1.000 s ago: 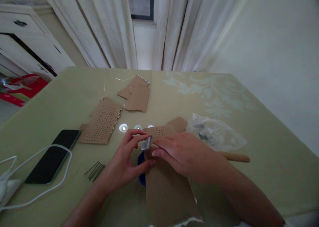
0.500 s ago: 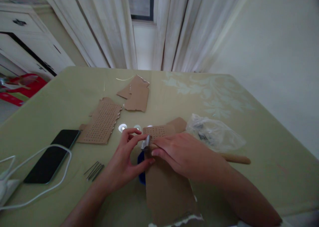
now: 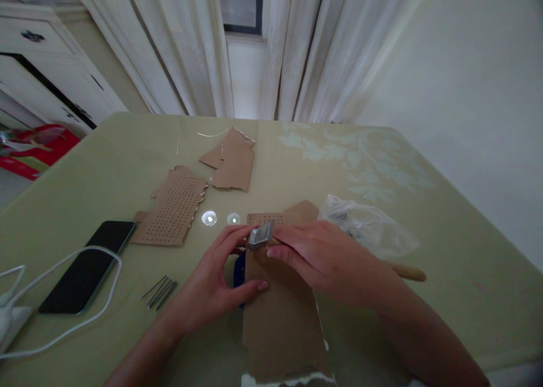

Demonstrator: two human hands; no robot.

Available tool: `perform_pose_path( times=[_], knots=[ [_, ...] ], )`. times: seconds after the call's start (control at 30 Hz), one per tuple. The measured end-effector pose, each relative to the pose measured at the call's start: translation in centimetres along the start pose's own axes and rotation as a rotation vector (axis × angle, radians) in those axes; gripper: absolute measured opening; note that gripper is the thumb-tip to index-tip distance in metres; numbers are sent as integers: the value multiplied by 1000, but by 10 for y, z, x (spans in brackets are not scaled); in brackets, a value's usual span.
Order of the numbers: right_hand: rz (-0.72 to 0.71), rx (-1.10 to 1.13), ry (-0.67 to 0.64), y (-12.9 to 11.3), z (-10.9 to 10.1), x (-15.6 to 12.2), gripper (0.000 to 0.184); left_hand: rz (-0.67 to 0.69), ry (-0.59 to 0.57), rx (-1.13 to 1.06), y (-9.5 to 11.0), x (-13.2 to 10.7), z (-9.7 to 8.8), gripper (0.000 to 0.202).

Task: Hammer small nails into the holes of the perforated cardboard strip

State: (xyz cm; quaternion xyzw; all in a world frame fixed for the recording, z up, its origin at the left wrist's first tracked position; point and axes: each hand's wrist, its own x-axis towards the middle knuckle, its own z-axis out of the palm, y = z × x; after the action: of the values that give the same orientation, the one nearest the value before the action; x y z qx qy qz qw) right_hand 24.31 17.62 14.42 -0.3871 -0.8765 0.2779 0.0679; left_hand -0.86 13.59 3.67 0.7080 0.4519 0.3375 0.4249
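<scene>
My right hand [image 3: 322,257] is closed around the wooden handle of a hammer [image 3: 260,235]; its metal head lies over the far left corner of a cardboard piece [image 3: 282,319], and the handle end sticks out past my wrist. My left hand [image 3: 220,279] grips this cardboard's left edge, thumb lying on top and fingers reaching round near the hammer head. Whether those fingertips hold anything small is hidden. Under the cardboard's left edge, a blue object [image 3: 238,274] shows in part. Behind the hammer lies a perforated cardboard piece [image 3: 265,219].
To the left are several nails [image 3: 160,292], a black phone [image 3: 91,265], a white cable [image 3: 119,274] and perforated cardboard [image 3: 172,211]. Torn cardboard [image 3: 233,169] lies farther back, near small shiny discs [image 3: 208,218]. A clear plastic bag [image 3: 373,226] sits at right.
The hammer head has turned and shifted slightly right and up, with my right hand. The cardboard under it has shifted a little left, and my left thumb has moved slightly.
</scene>
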Motion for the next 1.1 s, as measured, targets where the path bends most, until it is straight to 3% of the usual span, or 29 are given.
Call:
perform_pose_path(
  times=[0.13,0.43,0.63,0.97,1.1],
  knots=[
    [14,-30,-48,-2,4,2,23,-5,17,3,-1,-1,1,80],
    [-5,11,-12,0,7,6,25,32,58,32,-1,0,4,65],
    [-24,8,-26,3,7,5,25,38,83,41,-3,3,7,66],
    [52,-74,35,7,-12,-7,29,10,95,18,-11,0,11,62],
    [72,-104,13,10,-11,-7,33,-26,31,-84,-11,0,9,64]
  ],
)
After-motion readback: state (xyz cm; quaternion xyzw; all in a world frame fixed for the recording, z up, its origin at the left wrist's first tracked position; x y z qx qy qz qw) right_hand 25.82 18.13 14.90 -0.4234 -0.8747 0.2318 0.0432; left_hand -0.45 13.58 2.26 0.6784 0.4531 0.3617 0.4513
